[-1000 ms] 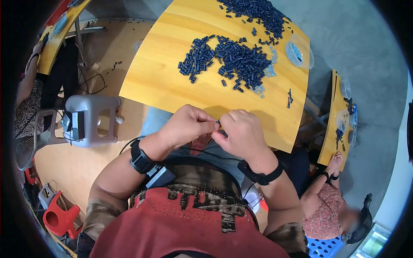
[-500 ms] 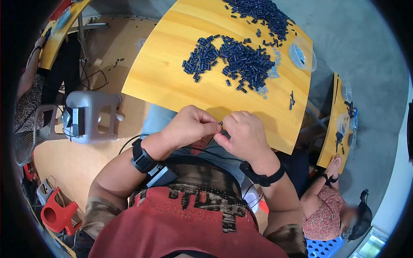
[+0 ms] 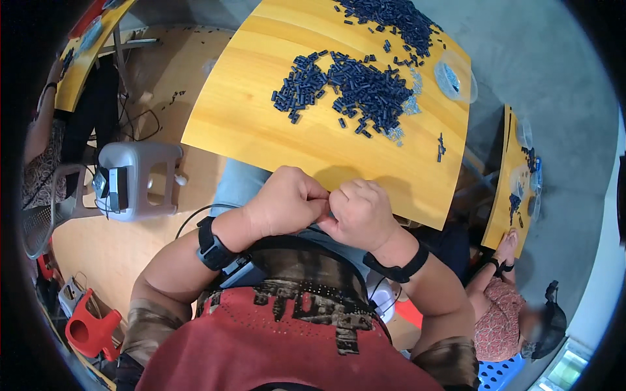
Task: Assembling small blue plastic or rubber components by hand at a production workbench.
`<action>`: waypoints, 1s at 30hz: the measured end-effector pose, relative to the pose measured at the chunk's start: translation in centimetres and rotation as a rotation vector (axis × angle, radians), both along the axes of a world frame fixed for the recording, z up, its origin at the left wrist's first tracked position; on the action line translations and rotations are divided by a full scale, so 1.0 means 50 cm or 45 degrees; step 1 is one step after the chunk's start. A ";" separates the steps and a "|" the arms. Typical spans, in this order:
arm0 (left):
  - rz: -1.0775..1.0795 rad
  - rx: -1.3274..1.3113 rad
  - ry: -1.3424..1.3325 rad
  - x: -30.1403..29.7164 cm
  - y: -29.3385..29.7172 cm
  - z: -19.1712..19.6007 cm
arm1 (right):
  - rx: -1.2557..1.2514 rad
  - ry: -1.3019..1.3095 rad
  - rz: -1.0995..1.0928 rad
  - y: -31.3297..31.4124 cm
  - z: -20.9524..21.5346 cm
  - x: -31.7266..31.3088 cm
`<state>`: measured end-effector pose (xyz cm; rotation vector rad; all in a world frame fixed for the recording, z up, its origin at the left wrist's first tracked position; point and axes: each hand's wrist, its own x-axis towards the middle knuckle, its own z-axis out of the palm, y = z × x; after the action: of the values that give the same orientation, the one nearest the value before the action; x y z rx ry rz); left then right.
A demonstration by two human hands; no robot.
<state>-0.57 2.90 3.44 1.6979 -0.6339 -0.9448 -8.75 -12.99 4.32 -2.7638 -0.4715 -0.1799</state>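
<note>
Left hand [image 3: 287, 202] and right hand [image 3: 360, 210] meet at a worktable [image 3: 241, 98]

From the head camera, both hands are curled nearly closed, thumbs and fingertips drawn together at the table's near edge; whether they grip anything cannot be told, as the fingers hide it. Straight beyond them lies a heap of short black pieces [image 3: 372, 91], with a smaller cluster [image 3: 298, 86] just to its left and a larger pile [image 3: 401, 29] farthest away. Beyond the right hand and slightly rightward, small silvery bits [image 3: 411, 105] border the heap. Farther right stands a clear tub [image 3: 466, 89]; nearer that hand, a few loose black pieces [image 3: 441, 148] lie in a line.
</note>
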 end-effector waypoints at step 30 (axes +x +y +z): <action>-0.069 0.030 0.578 -0.031 -0.056 -0.044 | 0.320 -0.051 -0.404 -0.021 -0.019 -0.100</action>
<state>-2.14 0.09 1.22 1.4223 -0.3664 -1.3281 -13.73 -14.05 3.39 -2.5727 -0.0128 -0.3442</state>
